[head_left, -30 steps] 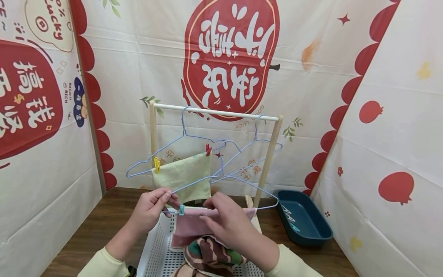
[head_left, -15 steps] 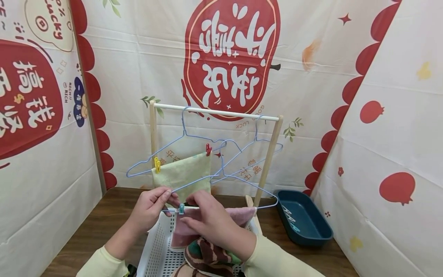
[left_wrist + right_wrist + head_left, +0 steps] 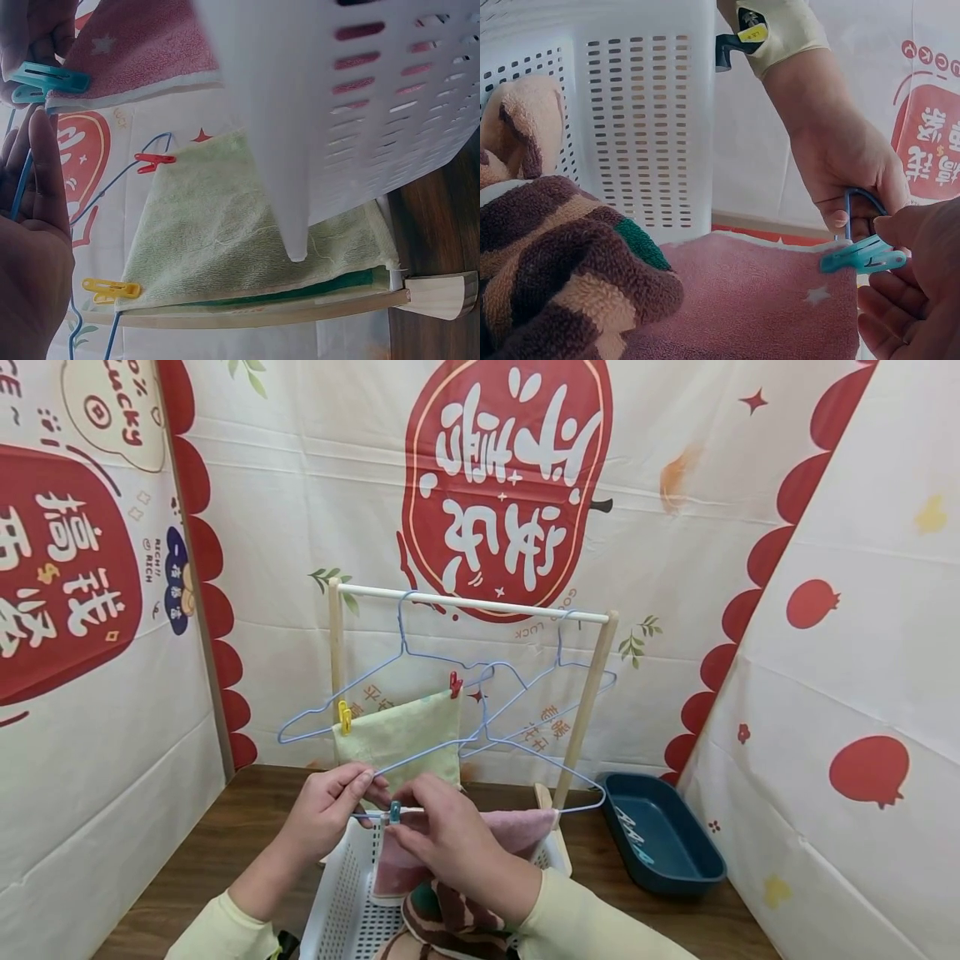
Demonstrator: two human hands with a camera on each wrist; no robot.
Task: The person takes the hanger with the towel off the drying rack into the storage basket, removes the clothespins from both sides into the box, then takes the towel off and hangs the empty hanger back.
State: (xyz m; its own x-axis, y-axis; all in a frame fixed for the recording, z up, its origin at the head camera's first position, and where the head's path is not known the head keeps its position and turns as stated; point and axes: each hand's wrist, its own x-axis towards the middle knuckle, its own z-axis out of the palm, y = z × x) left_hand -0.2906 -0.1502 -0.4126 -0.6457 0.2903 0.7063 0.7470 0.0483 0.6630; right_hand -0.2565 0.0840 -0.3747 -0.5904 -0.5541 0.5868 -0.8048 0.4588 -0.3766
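My left hand (image 3: 333,802) grips the left end of a blue wire hanger (image 3: 427,756), held in front of the rack. A pink towel (image 3: 757,300) with a white star hangs over the hanger's lower bar. At the towel's left corner, a teal clothespin (image 3: 862,255) clips it to the bar. My right hand (image 3: 450,835) pinches the tail of this clothespin between thumb and fingers, close beside the left hand. Below lies a brown-and-tan striped towel (image 3: 577,277) in a white perforated basket (image 3: 641,127).
Behind stands a wooden rack with a white rail (image 3: 480,599). A second blue hanger there carries a pale green towel (image 3: 405,735), clipped by yellow (image 3: 344,717) and red (image 3: 455,684) clothespins. At right, a dark blue tray (image 3: 675,818) holds several clothespins.
My right hand has moved left along the pink towel to the teal clothespin and now pinches it. The left hand keeps its grip on the hanger.
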